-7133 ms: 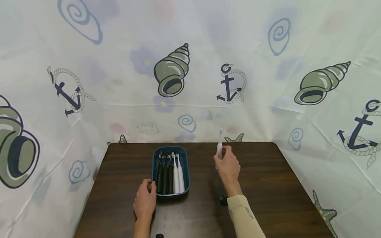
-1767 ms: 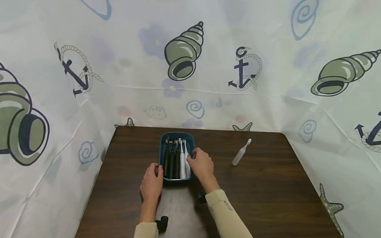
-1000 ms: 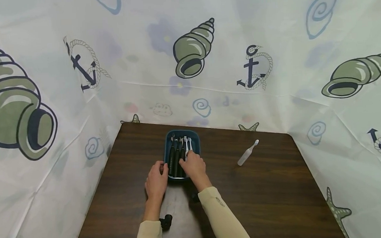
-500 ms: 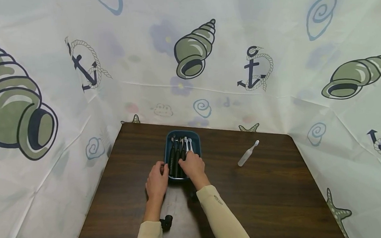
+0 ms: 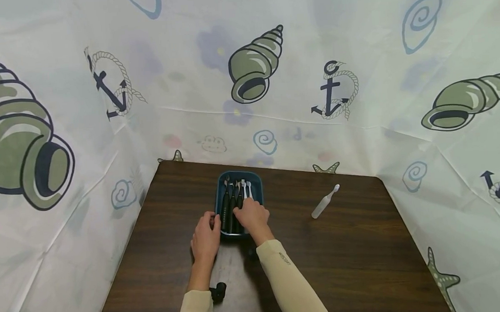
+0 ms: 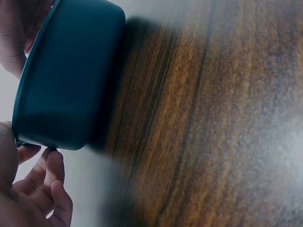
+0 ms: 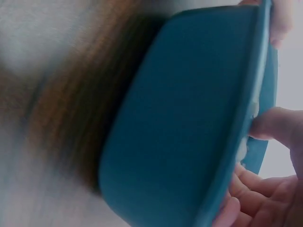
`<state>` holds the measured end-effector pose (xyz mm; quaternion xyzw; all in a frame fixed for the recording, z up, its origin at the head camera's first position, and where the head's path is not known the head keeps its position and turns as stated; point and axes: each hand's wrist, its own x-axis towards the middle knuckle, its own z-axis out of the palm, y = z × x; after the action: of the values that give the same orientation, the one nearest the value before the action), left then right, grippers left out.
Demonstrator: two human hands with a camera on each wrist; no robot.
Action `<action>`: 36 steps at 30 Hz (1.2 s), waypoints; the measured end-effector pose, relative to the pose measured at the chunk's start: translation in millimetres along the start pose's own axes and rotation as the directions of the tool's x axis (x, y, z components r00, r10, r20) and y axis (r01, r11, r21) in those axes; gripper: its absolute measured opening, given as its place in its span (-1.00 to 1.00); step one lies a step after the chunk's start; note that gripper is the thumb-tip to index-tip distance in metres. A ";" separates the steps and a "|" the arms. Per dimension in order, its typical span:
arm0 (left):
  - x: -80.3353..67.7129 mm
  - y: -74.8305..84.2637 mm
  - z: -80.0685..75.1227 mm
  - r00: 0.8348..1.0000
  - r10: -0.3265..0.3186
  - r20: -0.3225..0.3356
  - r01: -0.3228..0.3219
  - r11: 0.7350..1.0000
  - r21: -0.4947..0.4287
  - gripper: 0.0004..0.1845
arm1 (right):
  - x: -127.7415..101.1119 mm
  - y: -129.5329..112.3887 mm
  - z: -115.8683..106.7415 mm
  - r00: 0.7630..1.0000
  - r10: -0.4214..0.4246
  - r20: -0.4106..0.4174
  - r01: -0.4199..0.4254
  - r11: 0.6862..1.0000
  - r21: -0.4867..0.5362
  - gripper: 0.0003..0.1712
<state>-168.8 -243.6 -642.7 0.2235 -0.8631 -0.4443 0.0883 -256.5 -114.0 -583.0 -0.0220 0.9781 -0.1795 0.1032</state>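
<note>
A dark blue tray [image 5: 257, 186] on the table holds several black electric toothbrushes [image 5: 226, 206] beside two white electric toothbrushes [image 5: 249, 189]. My left hand [image 5: 205, 238] grips the tray's near left rim; in the left wrist view, its thumb is at the rim and its fingers [image 6: 54, 165] lie against the outer wall. My right hand [image 5: 253, 217] reaches into the tray from the right, thumb and fingers curled over a white toothbrush handle, which it mostly hides. A third white electric toothbrush [image 5: 323, 204] lies slanted on the table to the right.
The brown wooden table [image 5: 344, 259] ends at a back edge close behind the tray. A pale curtain [image 5: 180, 126] printed with shells and anchors surrounds it on three sides. A small black camera [image 5: 218, 292] sits at my left wrist.
The right hand has put down the white electric toothbrush it held upright, leaving it on the table, and has moved left into the tray. Left hand stays at the tray; little differs over the last second.
</note>
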 end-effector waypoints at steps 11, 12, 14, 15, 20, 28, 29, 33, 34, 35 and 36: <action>1.6 -2.4 0.4 1.000 0.010 0.008 -0.010 1.000 0.005 -0.63 | 5.1 -5.2 0.8 0.999 0.040 0.031 -0.040 0.999 -0.003 -0.54; 1.7 -2.2 0.5 1.000 0.009 0.008 -0.009 1.000 0.005 -0.63 | 5.5 -5.5 1.4 0.999 0.043 0.029 -0.043 0.999 -0.005 -0.52; 2.0 -2.0 0.4 1.000 0.007 0.008 -0.007 1.000 0.007 -0.63 | 5.5 -6.0 2.2 0.999 0.045 0.019 -0.045 0.999 -0.005 -0.41; 2.0 -1.8 0.3 1.000 0.007 0.008 -0.007 1.000 0.009 -0.63 | 5.7 -6.1 2.8 0.999 0.046 0.015 -0.045 0.999 -0.007 -0.34; 2.1 -3.5 0.7 1.000 0.010 0.010 -0.010 1.000 0.013 -0.63 | 5.0 -6.5 4.3 0.999 0.033 -0.016 -0.033 0.999 -0.005 -0.16; 1.0 -2.5 1.4 1.000 0.003 -0.003 -0.003 1.000 0.008 -0.64 | 10.8 -2.3 12.3 0.997 0.030 -0.070 -0.032 0.999 -0.030 -0.29; 1.2 -2.4 1.3 1.000 0.001 -0.006 -0.001 1.000 0.008 -0.65 | 11.5 -2.4 12.9 0.997 0.028 -0.075 -0.031 0.999 -0.031 -0.29; 2.0 -2.7 0.7 1.000 0.002 -0.007 -0.002 1.000 0.009 -0.64 | 14.3 -3.1 13.7 0.995 0.029 -0.090 -0.033 0.998 -0.046 -0.28; 2.2 -2.7 0.5 1.000 0.002 -0.006 -0.002 1.000 0.007 -0.64 | 14.8 -3.4 13.6 0.995 0.032 -0.090 -0.036 0.998 -0.051 -0.28; 2.5 -2.8 0.4 1.000 0.003 -0.003 -0.003 1.000 0.006 -0.64 | 15.4 -3.6 13.7 0.996 0.033 -0.088 -0.038 0.998 -0.059 -0.27; 2.6 -2.8 0.3 1.000 0.005 -0.002 -0.005 1.000 0.005 -0.64 | 15.9 -3.9 13.7 0.996 0.034 -0.085 -0.040 0.997 -0.067 -0.25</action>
<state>-170.4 -246.0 -645.2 0.2219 -0.8646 -0.4417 0.0898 -269.1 -123.7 -597.2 0.0003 0.9874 -0.1444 0.0644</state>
